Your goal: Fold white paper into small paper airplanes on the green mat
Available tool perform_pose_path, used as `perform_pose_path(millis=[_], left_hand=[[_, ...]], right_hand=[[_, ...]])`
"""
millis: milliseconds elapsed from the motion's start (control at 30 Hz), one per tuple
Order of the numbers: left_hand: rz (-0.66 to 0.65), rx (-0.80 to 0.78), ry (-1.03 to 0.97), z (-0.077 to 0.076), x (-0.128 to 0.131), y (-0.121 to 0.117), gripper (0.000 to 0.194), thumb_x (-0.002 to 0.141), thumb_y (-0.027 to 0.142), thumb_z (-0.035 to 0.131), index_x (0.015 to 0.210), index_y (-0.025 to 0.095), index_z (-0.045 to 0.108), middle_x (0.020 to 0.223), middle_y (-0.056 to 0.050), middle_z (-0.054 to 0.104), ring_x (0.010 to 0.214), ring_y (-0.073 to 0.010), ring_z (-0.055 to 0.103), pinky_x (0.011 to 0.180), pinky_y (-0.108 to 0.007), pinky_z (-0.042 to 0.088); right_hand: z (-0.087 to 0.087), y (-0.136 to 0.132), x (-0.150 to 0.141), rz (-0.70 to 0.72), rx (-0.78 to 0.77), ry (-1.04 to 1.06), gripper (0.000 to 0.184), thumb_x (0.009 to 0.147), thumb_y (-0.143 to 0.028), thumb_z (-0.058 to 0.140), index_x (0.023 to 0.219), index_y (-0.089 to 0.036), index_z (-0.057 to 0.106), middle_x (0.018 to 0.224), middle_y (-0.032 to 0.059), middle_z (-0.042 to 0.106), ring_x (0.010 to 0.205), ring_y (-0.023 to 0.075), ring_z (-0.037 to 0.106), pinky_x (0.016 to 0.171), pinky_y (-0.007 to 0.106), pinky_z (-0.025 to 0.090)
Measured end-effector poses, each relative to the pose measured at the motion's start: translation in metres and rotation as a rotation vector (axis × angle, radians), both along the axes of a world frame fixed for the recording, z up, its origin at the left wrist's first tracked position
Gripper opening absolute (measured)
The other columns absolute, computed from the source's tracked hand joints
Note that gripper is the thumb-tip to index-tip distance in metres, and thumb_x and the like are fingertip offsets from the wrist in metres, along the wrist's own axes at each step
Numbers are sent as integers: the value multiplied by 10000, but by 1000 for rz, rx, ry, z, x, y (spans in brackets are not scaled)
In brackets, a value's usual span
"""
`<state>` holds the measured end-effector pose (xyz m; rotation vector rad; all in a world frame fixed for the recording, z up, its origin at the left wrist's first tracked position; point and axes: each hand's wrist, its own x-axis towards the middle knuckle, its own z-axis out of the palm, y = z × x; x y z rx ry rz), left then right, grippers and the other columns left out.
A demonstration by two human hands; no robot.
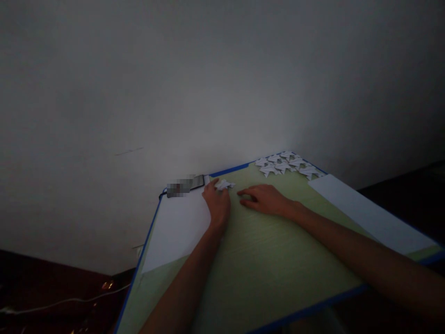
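A small white folded paper figure (pixel 225 184) lies on the green tabletop (pixel 264 260) near its far edge. My left hand (pixel 217 202) has its fingers around the near left side of this figure, with the thumb partly hidden. Just to the right, my right hand (pixel 262 198) hovers over or rests on the table. Its index finger and thumb are apart and point toward the figure, holding nothing. Several similar folded paper figures (pixel 278 167) lie grouped at the far right corner.
White paper sheets (pixel 174 232) lie along the left side, and another white paper strip (pixel 368 211) lies along the right edge. A phone-like dark device (pixel 197 182), partly blurred out, sits at the far left corner. Behind the table stands a grey wall (pixel 208 93). A white cable (pixel 69 300) runs low at left.
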<state>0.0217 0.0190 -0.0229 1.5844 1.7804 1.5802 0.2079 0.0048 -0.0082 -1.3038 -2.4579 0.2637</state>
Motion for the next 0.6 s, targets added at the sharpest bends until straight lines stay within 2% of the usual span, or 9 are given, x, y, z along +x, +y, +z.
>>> perform_pose_path(millis=[100, 233, 367, 467, 600], left_hand=[[9, -61, 123, 0, 5, -2, 457, 754, 133, 663, 1206, 203, 664, 1328, -175, 647, 1304, -368, 498, 1107, -550, 354], [-11, -131, 220, 1, 13, -7, 541, 753, 169, 687, 1287, 233, 633, 1435, -194, 595, 1376, -447, 417, 1101, -655, 283], [-32, -124, 214, 0, 15, -6, 560, 742, 177, 710, 1289, 236, 608, 1378, -195, 639, 1363, -414, 474, 1132, -613, 254], [-69, -156, 208, 2, 15, -5, 454, 763, 170, 703, 1208, 228, 632, 1282, -184, 696, 1298, -393, 558, 1110, -584, 293], [-162, -162, 234, 5, 13, -6, 340, 771, 101, 675, 1080, 243, 675, 1192, -131, 746, 1223, -373, 624, 1080, -580, 326]], right_hand=[[1, 0, -1, 0, 4, 0, 427, 1004, -466, 532, 1335, -248, 688, 985, 72, 782, 901, 229, 702, 761, 310, 435], [1, 0, -2, -4, 18, -18, 399, 1006, -458, 526, 1306, -261, 701, 974, 67, 781, 878, 226, 699, 727, 303, 418], [2, -1, -3, -61, 41, -24, 323, 995, -381, 545, 1224, -255, 736, 944, 57, 774, 866, 216, 689, 710, 293, 402], [3, 1, -1, -106, 53, 29, 311, 995, -342, 537, 1215, -255, 738, 933, 45, 758, 844, 200, 674, 711, 288, 404], [-1, 5, 2, -152, 120, 130, 335, 991, -270, 523, 1260, -227, 718, 1046, 68, 717, 880, 193, 655, 780, 302, 444]])
